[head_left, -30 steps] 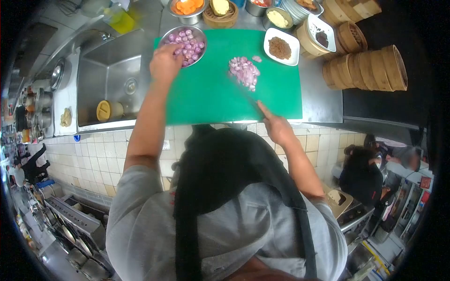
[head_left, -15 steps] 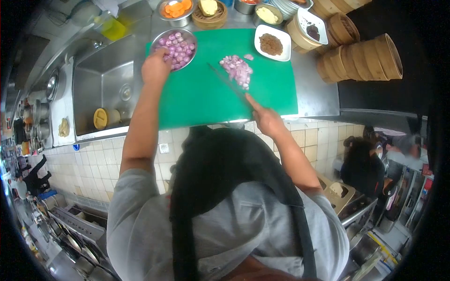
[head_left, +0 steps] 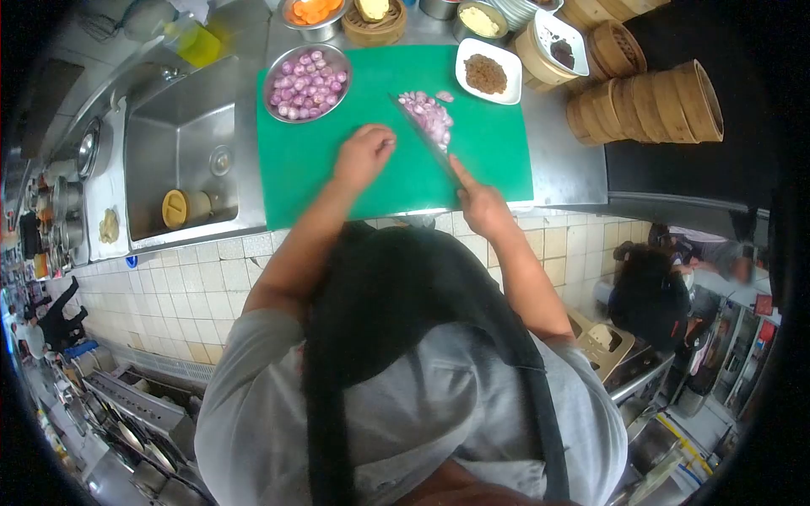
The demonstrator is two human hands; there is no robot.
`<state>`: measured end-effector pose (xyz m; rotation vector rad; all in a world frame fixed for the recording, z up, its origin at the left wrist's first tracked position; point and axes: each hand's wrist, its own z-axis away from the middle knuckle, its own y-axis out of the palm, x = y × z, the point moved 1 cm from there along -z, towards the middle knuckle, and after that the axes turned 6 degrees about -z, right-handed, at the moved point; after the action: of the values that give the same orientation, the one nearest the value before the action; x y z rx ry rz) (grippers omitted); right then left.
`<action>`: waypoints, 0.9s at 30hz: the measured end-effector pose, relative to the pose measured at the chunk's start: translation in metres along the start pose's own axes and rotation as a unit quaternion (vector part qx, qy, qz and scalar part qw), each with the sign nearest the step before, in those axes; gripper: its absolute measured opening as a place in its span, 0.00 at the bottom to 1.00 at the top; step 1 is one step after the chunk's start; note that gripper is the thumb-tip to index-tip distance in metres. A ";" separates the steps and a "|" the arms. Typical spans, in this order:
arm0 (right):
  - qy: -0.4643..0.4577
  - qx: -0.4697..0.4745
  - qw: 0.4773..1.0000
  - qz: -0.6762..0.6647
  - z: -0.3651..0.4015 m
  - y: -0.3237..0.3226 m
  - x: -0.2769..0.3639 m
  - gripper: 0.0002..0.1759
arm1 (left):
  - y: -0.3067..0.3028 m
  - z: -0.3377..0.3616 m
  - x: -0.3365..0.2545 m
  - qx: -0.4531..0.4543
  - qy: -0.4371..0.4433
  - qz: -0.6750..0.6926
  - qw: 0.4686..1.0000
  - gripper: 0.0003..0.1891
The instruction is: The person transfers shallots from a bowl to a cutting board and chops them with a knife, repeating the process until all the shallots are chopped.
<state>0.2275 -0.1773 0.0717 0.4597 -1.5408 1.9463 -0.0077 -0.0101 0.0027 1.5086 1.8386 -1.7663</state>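
Note:
My right hand (head_left: 483, 205) is wrapped round the handle of a knife (head_left: 424, 135), whose blade points up and left along the edge of a pile of cut shallots (head_left: 432, 118) on the green cutting board (head_left: 321, 181). Over the board, left of the knife, my left hand (head_left: 367, 153) is closed, its fingers curled together; whatever they hold is too small to name. A metal bowl (head_left: 272, 108) of peeled shallots (head_left: 308, 84) sits on the board's upper left. At the upper right, a white dish (head_left: 511, 94) holds brown mince (head_left: 486, 74).
A sink (head_left: 181, 152) with a yellow-lidded container (head_left: 175, 208) lies to the left. Bowls of carrot slices (head_left: 312, 10) and a yellow food (head_left: 479, 22) stand behind the board. Bamboo steamers (head_left: 650, 105) are stacked at the right. Another person (head_left: 648, 295) is at the lower right.
My left hand has left the shallot bowl and moved right and down over the board. The knife blade has shifted right, closer against the cut pile.

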 end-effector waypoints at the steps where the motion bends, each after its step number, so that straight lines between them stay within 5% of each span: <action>1: 0.007 0.003 1.000 0.001 0.001 0.000 0.000 0.40 | -0.001 0.000 0.002 -0.020 0.022 -0.020 0.999 0.09; 16: -0.063 0.022 0.995 0.072 0.029 -0.006 0.016 0.49 | -0.018 -0.010 0.001 0.011 0.066 -0.018 0.998 0.03; 22: -0.019 0.075 0.989 0.125 0.034 -0.026 0.035 0.48 | -0.012 -0.011 0.005 -0.004 0.086 -0.001 0.996 0.03; 27: -0.081 0.013 0.991 0.110 0.022 -0.002 0.013 0.50 | -0.011 -0.011 0.005 -0.010 0.101 -0.014 0.995 0.03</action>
<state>0.2168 -0.1956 0.0864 0.4856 -1.7323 2.1445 -0.0133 0.0039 0.0090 1.7178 1.9716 -1.6539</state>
